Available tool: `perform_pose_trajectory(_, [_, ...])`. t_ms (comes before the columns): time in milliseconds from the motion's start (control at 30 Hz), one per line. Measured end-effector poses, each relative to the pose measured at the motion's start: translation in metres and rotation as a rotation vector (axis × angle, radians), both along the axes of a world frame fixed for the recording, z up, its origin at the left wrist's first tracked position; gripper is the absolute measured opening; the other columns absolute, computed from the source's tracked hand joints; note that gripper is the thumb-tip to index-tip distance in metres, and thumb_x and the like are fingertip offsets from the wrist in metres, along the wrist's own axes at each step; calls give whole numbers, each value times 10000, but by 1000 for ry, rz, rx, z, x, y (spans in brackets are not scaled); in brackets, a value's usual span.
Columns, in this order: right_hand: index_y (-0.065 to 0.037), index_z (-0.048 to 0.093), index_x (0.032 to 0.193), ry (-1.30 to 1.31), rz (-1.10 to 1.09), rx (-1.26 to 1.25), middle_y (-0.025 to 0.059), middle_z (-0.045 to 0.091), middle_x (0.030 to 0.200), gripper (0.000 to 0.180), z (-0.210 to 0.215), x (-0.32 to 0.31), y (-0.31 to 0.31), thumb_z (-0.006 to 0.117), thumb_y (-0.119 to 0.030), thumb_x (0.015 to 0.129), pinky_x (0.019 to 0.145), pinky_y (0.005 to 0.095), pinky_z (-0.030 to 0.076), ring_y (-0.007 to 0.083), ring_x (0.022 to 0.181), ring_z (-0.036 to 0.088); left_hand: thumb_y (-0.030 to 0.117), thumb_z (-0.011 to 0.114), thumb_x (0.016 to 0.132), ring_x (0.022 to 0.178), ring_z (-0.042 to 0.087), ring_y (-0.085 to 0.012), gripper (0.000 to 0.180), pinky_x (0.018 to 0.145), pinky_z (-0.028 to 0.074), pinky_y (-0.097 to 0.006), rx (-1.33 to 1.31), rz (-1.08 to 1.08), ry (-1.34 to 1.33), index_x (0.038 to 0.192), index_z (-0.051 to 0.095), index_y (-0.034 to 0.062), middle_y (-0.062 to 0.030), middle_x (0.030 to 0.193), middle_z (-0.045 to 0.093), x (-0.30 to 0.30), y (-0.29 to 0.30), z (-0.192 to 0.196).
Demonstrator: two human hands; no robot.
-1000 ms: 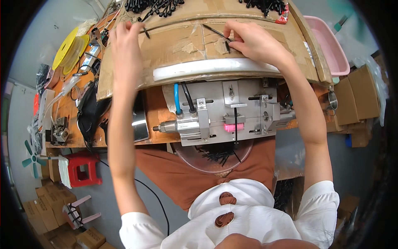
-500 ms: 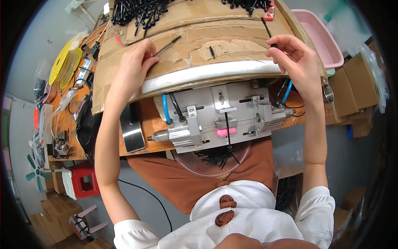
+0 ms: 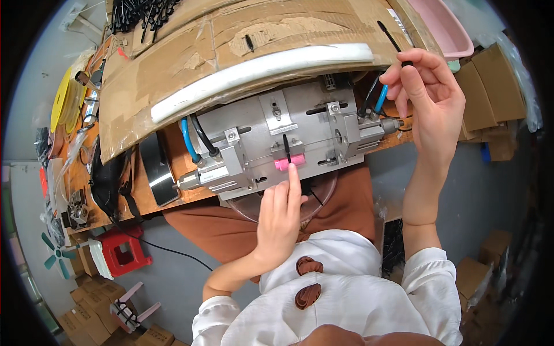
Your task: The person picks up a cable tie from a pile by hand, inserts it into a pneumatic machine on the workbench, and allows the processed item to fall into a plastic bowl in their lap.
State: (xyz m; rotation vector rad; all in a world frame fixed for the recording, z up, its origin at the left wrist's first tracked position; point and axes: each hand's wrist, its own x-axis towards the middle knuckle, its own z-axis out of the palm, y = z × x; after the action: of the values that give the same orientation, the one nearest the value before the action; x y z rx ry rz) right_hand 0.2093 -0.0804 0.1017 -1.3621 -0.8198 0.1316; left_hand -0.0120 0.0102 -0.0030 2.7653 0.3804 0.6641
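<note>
Left hand (image 3: 278,214), centre frame: index fingertip pressing a black strip (image 3: 286,151) upright against the pink block (image 3: 288,162) of the metal fixture (image 3: 277,135). Best seated straight. Right hand (image 3: 428,95), upper right: pinching a second black strip (image 3: 391,38).

The scene is seen from a single head-worn fisheye view, directed steeply downward and held close over the desk (image 3: 173,190). The wearer's chest is caught at the lower edge, and straight edges are bent toward the rim.
</note>
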Motion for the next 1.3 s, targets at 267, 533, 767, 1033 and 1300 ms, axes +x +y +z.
perform_pose_trajectory(267, [32, 595, 1004, -22, -34, 22, 128, 675, 885, 147, -2, -15, -16, 627, -42, 880, 488, 170, 421, 74, 648, 572, -7, 702, 723, 843, 488, -273, 693, 739, 427, -378, -80, 73, 69, 1351, 411, -53, -115, 915, 514, 11, -12, -6])
perform_pose_trajectory(533, [46, 599, 1083, -157, -44, -229, 82, 649, 885, 330, -43, -64, -22, 661, 116, 767, 649, 241, 544, 112, 784, 642, 2, 692, 739, 856, 488, -272, 693, 750, 431, -376, -81, 87, 99, 1365, 398, -41, -117, 932, 515, 7, -7, -7])
perform_pose_trajectory(767, [28, 455, 1338, -588, 173, -414, 104, 604, 716, 664, -109, -103, -14, 721, -63, 736, 503, 318, 462, 195, 582, 581, 30, 622, 770, 852, 503, -249, 632, 741, 461, -334, -116, -12, 165, 1345, 391, -93, -119, 949, 506, -31, -23, 20])
perform_pose_trajectory(1033, [-24, 500, 1324, -540, 197, -630, 100, 614, 725, 658, -104, -105, -8, 752, -86, 719, 517, 314, 467, 196, 582, 586, 33, 667, 741, 867, 489, -273, 681, 762, 447, -368, -275, -50, 363, 1358, 395, -55, -117, 942, 498, -54, -22, 7])
perform_pose_trajectory(1300, [-45, 640, 1031, -762, -161, -312, 105, 643, 775, 299, -38, -50, 37, 735, -90, 752, 529, 324, 487, 252, 610, 621, 53, 625, 772, 891, 485, -276, 624, 808, 447, -350, -176, 26, 454, 1344, 406, -61, -124, 951, 506, -60, -17, -60])
